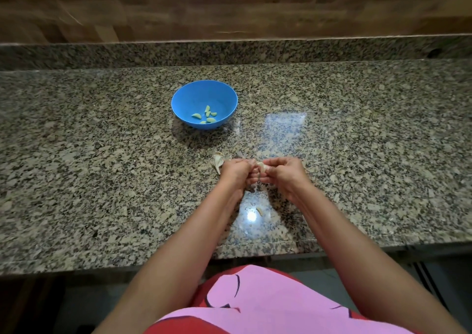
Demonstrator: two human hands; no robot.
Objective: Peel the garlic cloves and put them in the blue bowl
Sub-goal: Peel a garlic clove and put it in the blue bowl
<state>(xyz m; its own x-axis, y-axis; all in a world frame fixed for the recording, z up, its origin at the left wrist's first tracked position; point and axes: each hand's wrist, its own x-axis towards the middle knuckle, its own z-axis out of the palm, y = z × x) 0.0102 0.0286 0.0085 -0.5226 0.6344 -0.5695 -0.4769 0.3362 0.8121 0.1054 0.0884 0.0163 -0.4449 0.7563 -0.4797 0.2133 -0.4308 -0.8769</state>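
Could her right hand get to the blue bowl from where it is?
Probably yes: nothing lies on the counter between the right hand and the blue bowl, though both hands now grip a garlic clove.

On the speckled worktop (102,155) I see the round blue bowl (184,99) standing upright, five peeled cloves (207,116) lying in its bottom. Nearer me, a pale garlic clove (261,166) sits pinched between both hands, loose papery skins (218,160) lying just left.
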